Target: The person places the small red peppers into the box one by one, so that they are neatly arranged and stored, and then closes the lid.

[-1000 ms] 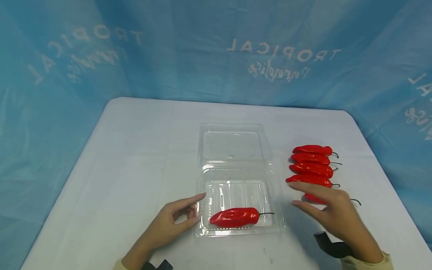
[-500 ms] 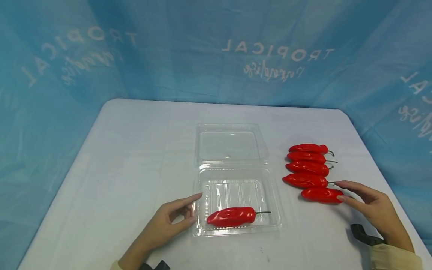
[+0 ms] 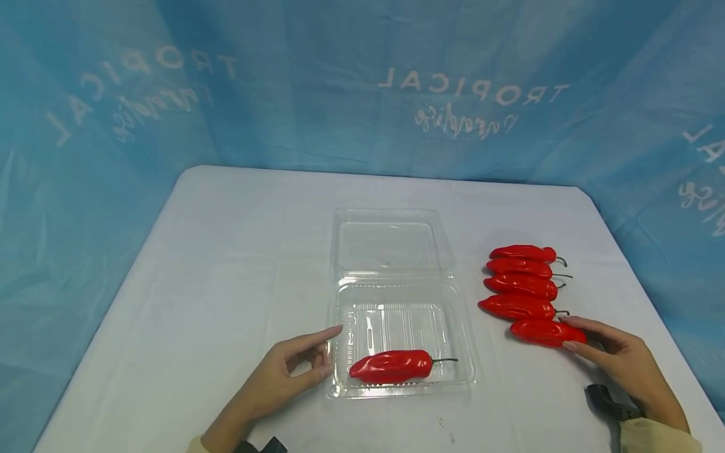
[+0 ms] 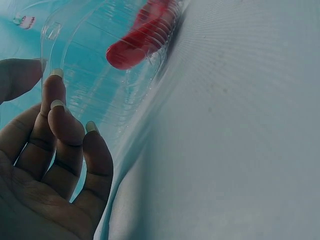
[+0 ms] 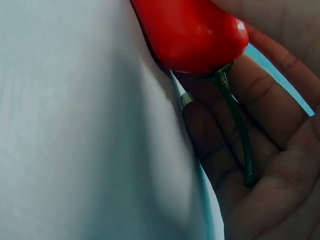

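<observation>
A clear plastic clamshell container [image 3: 461,327] lies with its lid folded back, a red chili pepper [image 3: 391,367] inside along its near side. My left hand [image 3: 283,368] touches the container's left rim with relaxed fingers, index fingertip at the edge. The left wrist view shows those fingers [image 4: 65,127] beside the transparent wall. On the right, my right hand [image 3: 617,355] pinches the stem end of another red chili pepper [image 3: 538,332], thumb on the near side and fingers on the far side. In the right wrist view this pepper's green stem [image 5: 237,120] points toward the palm.
Several more red chili peppers [image 3: 518,306] lie in a row just beyond the pinched one. The white table [image 3: 226,251] has rounded far corners, and a blue printed curtain [image 3: 317,82] hangs behind it.
My right hand has moved right and come onto the nearest pepper of the row, pinching its stem end. My left hand has stayed at the container's rim.
</observation>
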Tool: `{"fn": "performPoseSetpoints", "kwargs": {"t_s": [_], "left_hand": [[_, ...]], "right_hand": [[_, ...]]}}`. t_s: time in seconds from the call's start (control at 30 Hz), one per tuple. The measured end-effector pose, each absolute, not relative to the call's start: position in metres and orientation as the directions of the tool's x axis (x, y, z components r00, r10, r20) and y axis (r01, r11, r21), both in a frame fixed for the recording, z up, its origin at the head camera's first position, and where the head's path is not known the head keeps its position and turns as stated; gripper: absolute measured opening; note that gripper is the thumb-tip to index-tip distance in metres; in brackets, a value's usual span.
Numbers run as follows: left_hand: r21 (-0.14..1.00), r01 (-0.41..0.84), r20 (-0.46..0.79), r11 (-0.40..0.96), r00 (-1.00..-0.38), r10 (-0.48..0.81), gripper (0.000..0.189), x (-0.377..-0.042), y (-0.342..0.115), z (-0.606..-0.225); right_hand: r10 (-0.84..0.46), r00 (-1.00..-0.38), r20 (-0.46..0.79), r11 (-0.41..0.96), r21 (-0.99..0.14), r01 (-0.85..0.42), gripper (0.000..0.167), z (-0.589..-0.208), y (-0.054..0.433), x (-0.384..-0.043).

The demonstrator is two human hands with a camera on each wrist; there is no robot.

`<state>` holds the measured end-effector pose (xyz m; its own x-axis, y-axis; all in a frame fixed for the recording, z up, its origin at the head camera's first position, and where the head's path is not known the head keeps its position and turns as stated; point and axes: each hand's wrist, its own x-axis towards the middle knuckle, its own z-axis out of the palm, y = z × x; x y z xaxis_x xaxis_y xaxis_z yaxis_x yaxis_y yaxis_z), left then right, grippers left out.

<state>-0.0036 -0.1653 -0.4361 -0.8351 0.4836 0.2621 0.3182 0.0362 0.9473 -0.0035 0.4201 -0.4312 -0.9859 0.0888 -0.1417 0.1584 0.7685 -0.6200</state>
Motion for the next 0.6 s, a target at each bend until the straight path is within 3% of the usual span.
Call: {"fn": "performPoseSetpoints", "kwargs": {"t_s": [0.6], "left_hand": [[0.944, 0.328, 0.27, 0.036, -0.832, 0.485, 0.053, -0.0034, -0.1655, -0.4341]], "right_hand": [[0.142, -0.98, -0.141, 0.785, -0.588, 0.198, 0.062, -0.4327, 0.4213, -0.0007]]}}
